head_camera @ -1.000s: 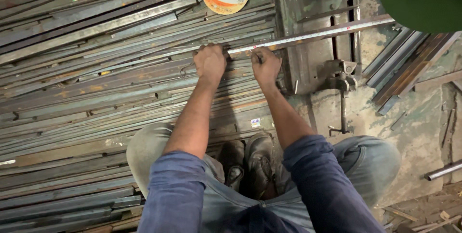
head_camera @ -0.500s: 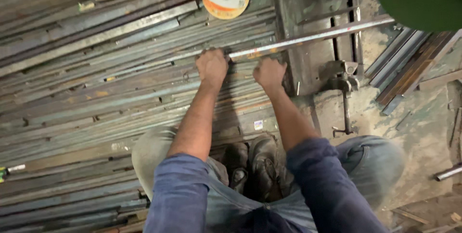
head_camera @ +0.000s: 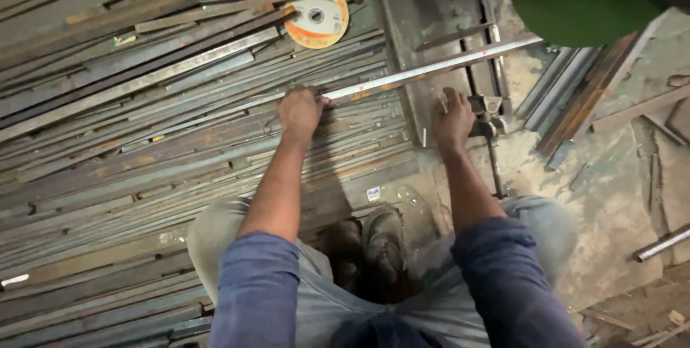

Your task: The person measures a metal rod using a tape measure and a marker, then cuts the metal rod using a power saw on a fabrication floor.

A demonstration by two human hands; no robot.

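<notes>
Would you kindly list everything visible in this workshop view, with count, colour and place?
Metal bar: one, silvery, running across the saw base toward upper right.
Steel strips: many, grey and rusty, piled across the left floor.
Cutting disc: one, orange and white, on the strips at top centre.
Saw base: one, dark grey, top centre.
Vise clamp: one, grey, beside the right hand.
Green object: one, top right corner.
Pipe: one, grey, lower right floor.
Shoes: two, dark, bottom centre.
Left hand: holding the bar's end.
Right hand: resting by the vise clamp.
</notes>
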